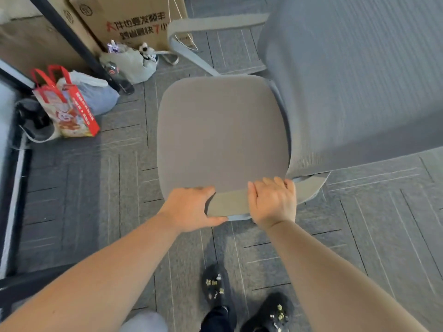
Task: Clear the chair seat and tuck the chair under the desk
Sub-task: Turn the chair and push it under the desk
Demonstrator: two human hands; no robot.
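A grey office chair stands in the middle of the view, its padded seat (220,133) bare with nothing lying on it. Its mesh backrest (354,75) rises at the right. Both of my hands grip the chair's near armrest (230,203): my left hand (189,209) wraps its left end, and my right hand (273,202) closes over its right end near the backrest. The far armrest (215,23) shows at the top. The desk's edge and black frame (12,178) run down the left side.
Under the desk at the left sit a red tote bag (69,109), a blue-grey bundle (96,97), a grey bag (131,64) and cardboard boxes (129,20). A black desk leg (72,41) slants between them. Grey carpet tiles surround the chair; my black shoes (242,300) show below.
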